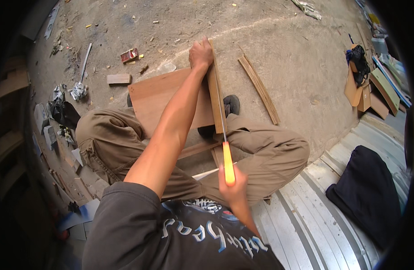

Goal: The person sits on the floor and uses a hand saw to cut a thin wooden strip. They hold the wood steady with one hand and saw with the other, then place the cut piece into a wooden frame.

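Observation:
My left hand (pixel 201 54) is closed around the far end of a long wooden strip (pixel 213 92), pressing it along the right edge of a flat reddish-brown board (pixel 150 99). Low in front of me, my right hand (pixel 234 183), slightly blurred, grips the yellow-orange handle of a saw (pixel 228 163). Its thin blade, seen almost edge-on, runs away from me along the strip's right side. How deep the blade sits in the wood, I cannot tell. The board spans the space between my crossed legs, above other wooden pieces.
Loose wooden slats (pixel 260 90) lie on the concrete to the right. Beyond the board are a small wood block (pixel 118 79) and a red box (pixel 129 55). Dark cloth (pixel 366 193) rests on corrugated metal sheeting (pixel 301 225) at right. Scraps and crumpled foil (pixel 78 91) litter the left.

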`<state>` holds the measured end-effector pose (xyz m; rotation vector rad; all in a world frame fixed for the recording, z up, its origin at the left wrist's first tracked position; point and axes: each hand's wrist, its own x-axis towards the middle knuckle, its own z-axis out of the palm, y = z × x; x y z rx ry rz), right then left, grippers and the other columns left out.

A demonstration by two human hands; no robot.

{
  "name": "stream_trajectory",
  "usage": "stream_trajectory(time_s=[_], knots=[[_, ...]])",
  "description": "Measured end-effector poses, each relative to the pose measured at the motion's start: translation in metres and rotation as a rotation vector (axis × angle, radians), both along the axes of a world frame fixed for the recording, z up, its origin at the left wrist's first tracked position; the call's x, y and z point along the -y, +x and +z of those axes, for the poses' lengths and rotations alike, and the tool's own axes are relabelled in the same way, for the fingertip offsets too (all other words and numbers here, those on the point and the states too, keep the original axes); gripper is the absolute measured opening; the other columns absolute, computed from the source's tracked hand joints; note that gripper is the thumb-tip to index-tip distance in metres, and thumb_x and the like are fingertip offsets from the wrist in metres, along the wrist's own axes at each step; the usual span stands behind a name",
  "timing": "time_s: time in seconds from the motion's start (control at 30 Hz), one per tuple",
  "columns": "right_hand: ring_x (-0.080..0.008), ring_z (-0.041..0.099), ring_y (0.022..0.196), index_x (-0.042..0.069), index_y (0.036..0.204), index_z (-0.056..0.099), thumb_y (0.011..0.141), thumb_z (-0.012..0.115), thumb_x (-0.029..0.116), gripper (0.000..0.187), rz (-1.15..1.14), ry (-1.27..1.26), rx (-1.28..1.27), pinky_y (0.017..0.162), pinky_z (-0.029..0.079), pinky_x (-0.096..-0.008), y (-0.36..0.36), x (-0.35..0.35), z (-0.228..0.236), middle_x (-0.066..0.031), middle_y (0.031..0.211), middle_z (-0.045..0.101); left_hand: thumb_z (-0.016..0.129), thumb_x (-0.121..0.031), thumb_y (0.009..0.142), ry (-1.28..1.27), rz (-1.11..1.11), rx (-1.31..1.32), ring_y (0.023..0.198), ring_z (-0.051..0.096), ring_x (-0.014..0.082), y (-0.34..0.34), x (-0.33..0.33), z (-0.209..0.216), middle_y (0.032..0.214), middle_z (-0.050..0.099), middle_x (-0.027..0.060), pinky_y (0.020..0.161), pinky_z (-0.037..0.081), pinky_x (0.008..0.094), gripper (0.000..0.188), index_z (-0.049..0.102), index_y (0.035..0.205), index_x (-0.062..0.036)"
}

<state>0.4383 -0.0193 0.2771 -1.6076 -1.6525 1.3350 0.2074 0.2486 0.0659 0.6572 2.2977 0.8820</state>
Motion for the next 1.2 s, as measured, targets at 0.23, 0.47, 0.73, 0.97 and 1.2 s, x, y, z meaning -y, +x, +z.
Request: stream_trajectory(time_s=[0.23, 0.47, 0.73, 0.97, 1.2], knots=[[-0.0178, 0.048, 0.047, -0.001, 0.079, 0.059, 0.090, 0.063, 0.010, 0.016, -0.030, -0.002, -0.034, 0.047, 0.040, -0.0328, -0.020, -0.060, -0.038, -0.0107, 0.056, 0.052, 0.040, -0.054, 0.095, 0.051, 0.002, 0.020, 0.106, 0.060, 0.0464, -0.003, -0.004, 0.003, 0.106, 0.063, 0.0346, 0.092, 0.045, 0.0498, 0.067, 0.063, 0.102, 0.0091], [-0.0275, 0.060, 0.051, -0.003, 0.086, 0.063, 0.087, 0.064, 0.011, 0.013, -0.027, 0.020, 0.008, 0.052, 0.046, -0.0348, -0.030, -0.071, -0.051, -0.0175, 0.060, 0.057, 0.043, -0.054, 0.094, -0.075, -0.072, 0.051, 0.106, 0.061, 0.0445, 0.010, -0.006, 0.013, 0.108, 0.064, 0.0311, 0.091, 0.046, 0.0503, 0.061, 0.064, 0.105, 0.0028], [-0.0154, 0.055, 0.051, -0.003, 0.083, 0.063, 0.087, 0.063, 0.007, 0.011, -0.034, 0.136, 0.014, 0.050, 0.044, -0.0316, -0.037, -0.073, -0.067, -0.0122, 0.059, 0.056, 0.037, -0.058, 0.095, 0.104, 0.048, 0.149, 0.102, 0.062, 0.0436, -0.002, -0.012, -0.017, 0.102, 0.065, 0.0310, 0.089, 0.045, 0.0485, 0.071, 0.066, 0.097, 0.0061], [-0.0218, 0.060, 0.052, -0.003, 0.087, 0.064, 0.085, 0.065, 0.006, 0.010, 0.023, 0.205, 0.020, 0.052, 0.046, -0.0326, -0.042, -0.084, -0.069, -0.0143, 0.062, 0.059, 0.035, -0.055, 0.096, 0.075, 0.052, 0.110, 0.097, 0.063, 0.0463, -0.003, -0.025, -0.010, 0.095, 0.066, 0.0324, 0.087, 0.046, 0.0507, 0.071, 0.070, 0.087, 0.0053], [-0.0234, 0.060, 0.052, -0.003, 0.086, 0.063, 0.086, 0.065, 0.006, 0.009, 0.013, 0.137, 0.024, 0.052, 0.046, -0.0334, -0.033, -0.078, -0.055, -0.0154, 0.062, 0.058, 0.036, -0.055, 0.095, 0.014, 0.049, -0.009, 0.093, 0.064, 0.0468, 0.006, -0.021, -0.014, 0.089, 0.066, 0.0325, 0.085, 0.047, 0.0502, 0.072, 0.071, 0.084, 0.0071]])
